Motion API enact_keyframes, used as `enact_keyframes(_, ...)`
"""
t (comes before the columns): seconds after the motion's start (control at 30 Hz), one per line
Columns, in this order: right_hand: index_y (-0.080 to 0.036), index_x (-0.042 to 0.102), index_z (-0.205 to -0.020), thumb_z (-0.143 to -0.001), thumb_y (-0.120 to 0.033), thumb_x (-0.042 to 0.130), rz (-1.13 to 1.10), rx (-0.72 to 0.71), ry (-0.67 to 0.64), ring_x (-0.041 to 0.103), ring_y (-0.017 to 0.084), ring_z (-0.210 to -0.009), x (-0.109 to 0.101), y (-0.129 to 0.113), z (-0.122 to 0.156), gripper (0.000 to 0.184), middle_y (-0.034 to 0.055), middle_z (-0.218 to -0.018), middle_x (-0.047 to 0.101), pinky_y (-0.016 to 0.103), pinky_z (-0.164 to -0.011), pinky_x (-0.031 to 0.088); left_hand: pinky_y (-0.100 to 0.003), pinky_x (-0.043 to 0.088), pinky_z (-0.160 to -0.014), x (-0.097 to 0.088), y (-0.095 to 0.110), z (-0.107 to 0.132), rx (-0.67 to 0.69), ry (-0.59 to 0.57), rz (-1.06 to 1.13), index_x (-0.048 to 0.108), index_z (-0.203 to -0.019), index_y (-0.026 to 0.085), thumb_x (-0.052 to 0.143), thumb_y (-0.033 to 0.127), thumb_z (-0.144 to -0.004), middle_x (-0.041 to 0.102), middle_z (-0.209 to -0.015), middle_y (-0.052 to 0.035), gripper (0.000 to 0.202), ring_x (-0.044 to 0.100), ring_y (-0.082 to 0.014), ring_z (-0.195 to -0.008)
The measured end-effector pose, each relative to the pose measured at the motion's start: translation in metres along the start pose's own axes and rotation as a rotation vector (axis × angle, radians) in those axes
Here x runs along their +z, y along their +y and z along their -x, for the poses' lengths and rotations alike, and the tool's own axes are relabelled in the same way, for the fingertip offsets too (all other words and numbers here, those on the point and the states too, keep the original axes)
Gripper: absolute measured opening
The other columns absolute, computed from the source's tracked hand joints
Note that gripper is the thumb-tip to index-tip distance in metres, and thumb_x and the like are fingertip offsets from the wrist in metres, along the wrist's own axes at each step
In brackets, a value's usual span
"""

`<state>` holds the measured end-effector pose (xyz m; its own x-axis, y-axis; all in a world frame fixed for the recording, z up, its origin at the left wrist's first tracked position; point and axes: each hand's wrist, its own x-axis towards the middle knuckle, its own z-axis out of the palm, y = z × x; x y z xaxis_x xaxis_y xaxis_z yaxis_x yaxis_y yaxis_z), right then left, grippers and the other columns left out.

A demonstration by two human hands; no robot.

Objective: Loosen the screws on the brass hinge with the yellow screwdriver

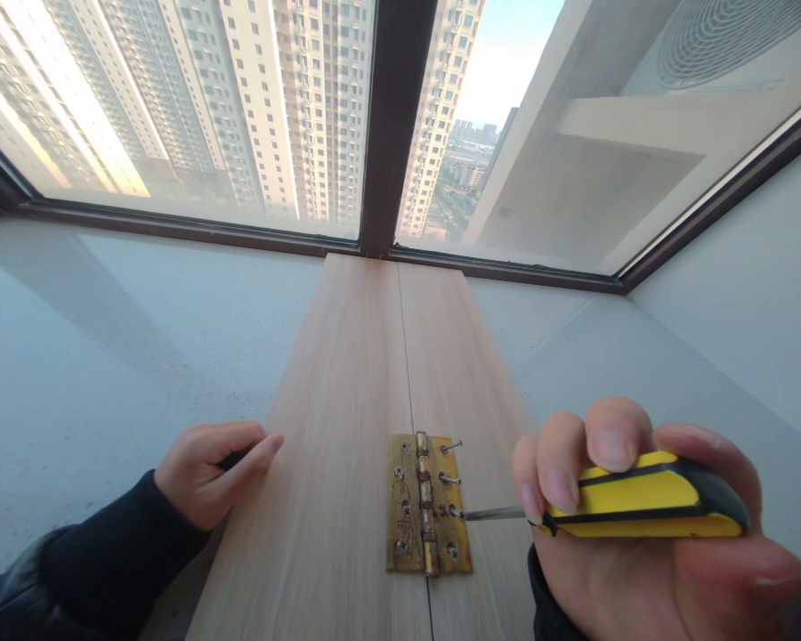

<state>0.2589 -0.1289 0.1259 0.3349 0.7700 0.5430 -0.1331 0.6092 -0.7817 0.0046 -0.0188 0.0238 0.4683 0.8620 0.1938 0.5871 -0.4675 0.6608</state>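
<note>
My right hand (647, 534) is closed around the yellow and black handle of a screwdriver (641, 499). Its shaft points left, and the tip meets a screw (457, 514) in the right leaf of a worn brass hinge (410, 525). Two more screws stand up at a slant above that one, and the lowest on this leaf (452, 550) looks flush. Several screws sit in the left leaf. The hinge lies open across the seam of two pale wooden boards (347, 374). My left hand (217, 467), fingers curled and thumb against them, rests at the boards' left edge.
Under the boards is a pale speckled sill (173, 338). A dark window frame (380, 133) rises at their far end, with tall buildings outside. A white wall (754, 276) closes off the right side.
</note>
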Motion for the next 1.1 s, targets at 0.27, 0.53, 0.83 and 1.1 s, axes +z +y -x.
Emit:
enact_keyframes(0.27, -0.026, 0.059, -0.107, -0.099, -0.043, 0.062, 0.015, -0.007, -0.03, 0.045, 0.014, -0.064, -0.001, 0.006, 0.003, 0.019, 0.0007, -0.086, 0.037, 0.025, -0.053, 0.039, -0.022, 0.027, -0.05, 0.0, 0.0, 0.0, -0.001, -0.007, 0.025, 0.044, -0.052, 0.014, 0.036, 0.039, -0.091, 0.034, -0.052, 0.0042, 0.046, 0.033, -0.0063, -0.047)
enact_keyframes(0.53, -0.027, 0.055, -0.117, -0.107, -0.04, 0.044, -0.011, 0.005, -0.141, 0.045, 0.015, -0.06, -0.003, 0.001, 0.004, 0.02, 0.0007, -0.071, 0.044, 0.027, -0.054, 0.043, -0.022, 0.026, -0.05, 0.0, -0.001, 0.0, 0.001, -0.01, 0.011, 0.044, -0.052, 0.014, 0.036, 0.039, -0.091, 0.032, -0.052, 0.0044, 0.046, 0.032, -0.0065, -0.047)
enact_keyframes(0.83, -0.026, 0.059, -0.105, -0.097, -0.04, 0.069, 0.04, -0.042, -0.179, 0.049, 0.014, -0.057, -0.011, 0.005, 0.01, 0.019, 0.0007, -0.083, 0.043, 0.025, -0.047, 0.043, -0.022, 0.026, -0.05, 0.0, 0.0, 0.0, 0.007, 0.0, 0.01, 0.044, -0.052, 0.014, 0.035, 0.039, -0.091, 0.033, -0.051, 0.0043, 0.047, 0.032, -0.0066, -0.047)
enact_keyframes(1.1, -0.025, 0.068, -0.1, -0.098, -0.049, 0.063, 0.004, 0.06, -0.062, 0.045, 0.015, -0.058, -0.004, -0.001, -0.002, 0.025, 0.0009, -0.07, 0.041, 0.024, -0.048, 0.042, -0.021, 0.026, -0.051, 0.0, -0.002, 0.001, -0.006, -0.023, -0.011, 0.044, -0.053, 0.014, 0.034, 0.037, -0.092, 0.033, -0.052, 0.0043, 0.047, 0.031, -0.0061, -0.048)
